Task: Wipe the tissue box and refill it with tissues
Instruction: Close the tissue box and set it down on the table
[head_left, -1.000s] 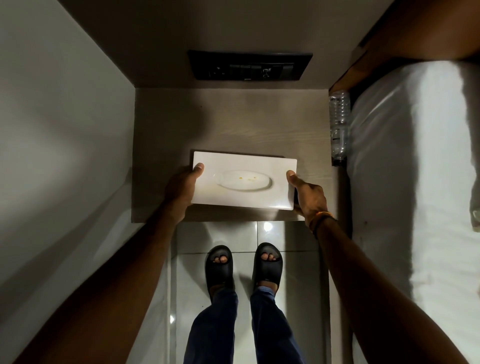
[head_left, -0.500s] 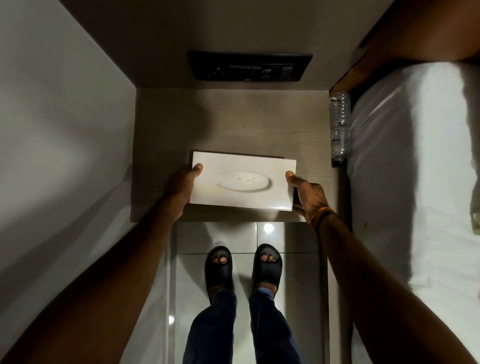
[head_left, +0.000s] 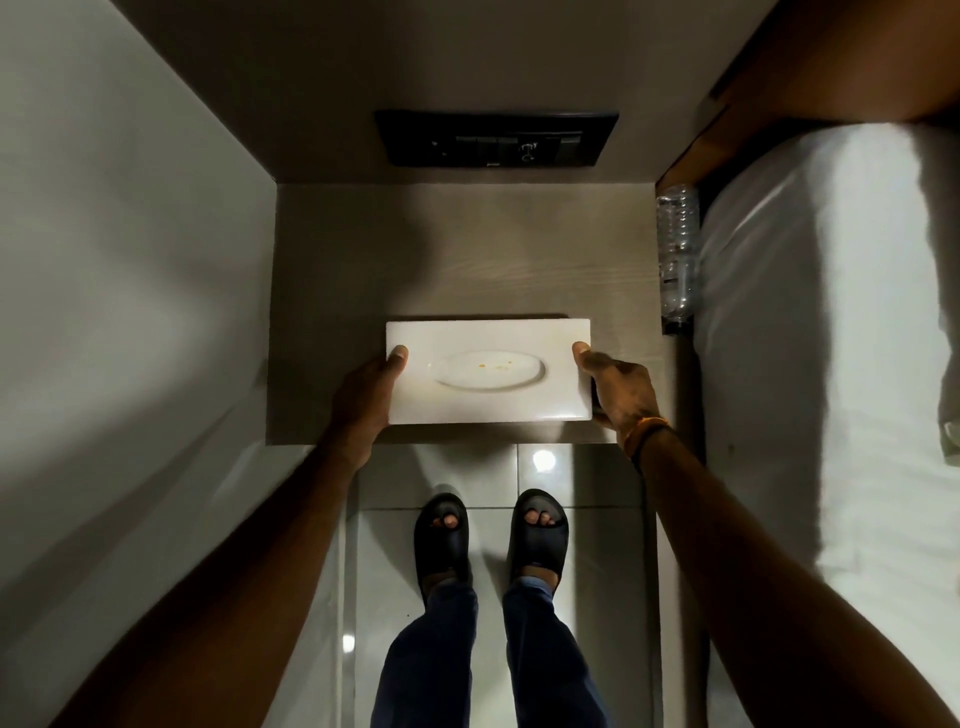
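A white rectangular tissue box (head_left: 488, 405) lies near the front edge of a small wooden bedside table (head_left: 467, 260). Its oval opening in the top has a few orange specks in it. My left hand (head_left: 366, 395) grips the box's left end with the thumb on top. My right hand (head_left: 618, 389) grips the right end the same way, an orange band on its wrist. No tissues or cloth are in view.
A clear plastic bottle (head_left: 677, 249) lies at the table's right edge against the white bed (head_left: 831, 364). A black switch panel (head_left: 496, 137) sits on the back wall. A white wall closes the left side. My sandalled feet stand on glossy tiles below.
The box has straightened slightly between my hands, its long edges now square to the table. Both hands keep their hold on its ends.
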